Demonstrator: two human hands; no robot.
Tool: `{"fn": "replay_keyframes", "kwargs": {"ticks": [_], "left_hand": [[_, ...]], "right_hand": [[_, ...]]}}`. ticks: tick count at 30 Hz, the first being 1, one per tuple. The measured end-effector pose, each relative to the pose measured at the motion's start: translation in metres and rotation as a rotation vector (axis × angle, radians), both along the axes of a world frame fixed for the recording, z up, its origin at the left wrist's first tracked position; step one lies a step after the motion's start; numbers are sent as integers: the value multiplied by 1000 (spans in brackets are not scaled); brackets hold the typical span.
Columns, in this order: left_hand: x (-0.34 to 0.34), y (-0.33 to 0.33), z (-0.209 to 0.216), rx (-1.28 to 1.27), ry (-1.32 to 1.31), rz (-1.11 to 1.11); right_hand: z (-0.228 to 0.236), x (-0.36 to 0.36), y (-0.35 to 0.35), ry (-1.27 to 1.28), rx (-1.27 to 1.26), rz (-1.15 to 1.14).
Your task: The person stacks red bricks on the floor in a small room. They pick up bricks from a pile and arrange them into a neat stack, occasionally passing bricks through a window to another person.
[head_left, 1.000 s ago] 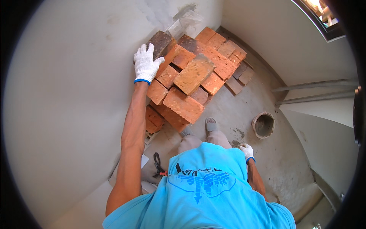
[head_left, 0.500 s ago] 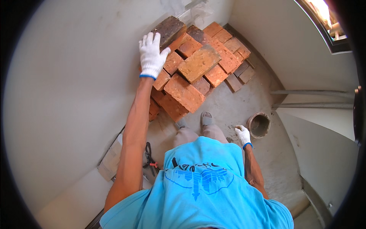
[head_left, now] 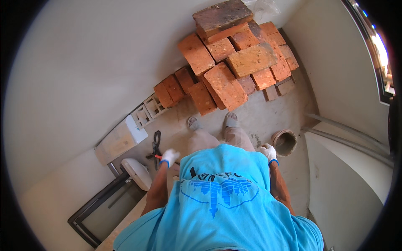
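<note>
My left hand [head_left: 171, 157], in a white knitted glove with a blue cuff, hangs low beside my left hip. Motion smears its fingers, and I make out nothing in them. Near it are long-handled black pliers or cutters [head_left: 156, 143] with a red part. At my right hip hangs my gloved right hand [head_left: 267, 151], its fingers loosely bent and apart, with no thing visible in them. A round clay-coloured pot [head_left: 284, 142] stands on the floor close to it. Ahead lies a heap of red bricks [head_left: 226, 81]; a dark-topped brick [head_left: 222, 16] rests highest, against the wall.
Pale hollow blocks [head_left: 148, 109] line the left wall, behind a white and tan box-like object [head_left: 121, 140]. Lower left stands a dark-framed panel [head_left: 104, 209]. Metal pipes [head_left: 347, 134] jut in at the right, above a pale curved panel [head_left: 343, 171]. My sandalled feet [head_left: 231, 119] face the bricks.
My left hand has left the dark-topped brick and dropped back to my left side. That brick stays on the heap. My right hand has barely moved. The view has turned toward the left.
</note>
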State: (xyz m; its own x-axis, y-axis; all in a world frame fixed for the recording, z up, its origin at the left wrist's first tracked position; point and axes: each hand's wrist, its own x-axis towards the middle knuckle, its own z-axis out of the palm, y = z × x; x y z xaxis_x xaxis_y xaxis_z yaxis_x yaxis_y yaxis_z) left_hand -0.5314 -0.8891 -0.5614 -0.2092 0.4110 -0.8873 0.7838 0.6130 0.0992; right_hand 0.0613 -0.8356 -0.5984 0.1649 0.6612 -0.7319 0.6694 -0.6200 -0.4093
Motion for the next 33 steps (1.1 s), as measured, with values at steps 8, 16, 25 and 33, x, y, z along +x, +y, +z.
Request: {"fn": "replay_keyframes", "kwargs": {"ticks": [8, 16, 25, 33], "left_hand": [[-38, -121, -36, 279, -184, 649], [-109, -89, 5, 454, -159, 837], [-187, -105, 5, 424, -125, 950], [-156, -88, 21, 469, -155, 958]], "right_hand": [[28, -39, 42, -2, 129, 61], [53, -182, 59, -26, 274, 222], [101, -340, 93, 37, 484, 706], [40, -325, 114, 75, 241, 621]]}}
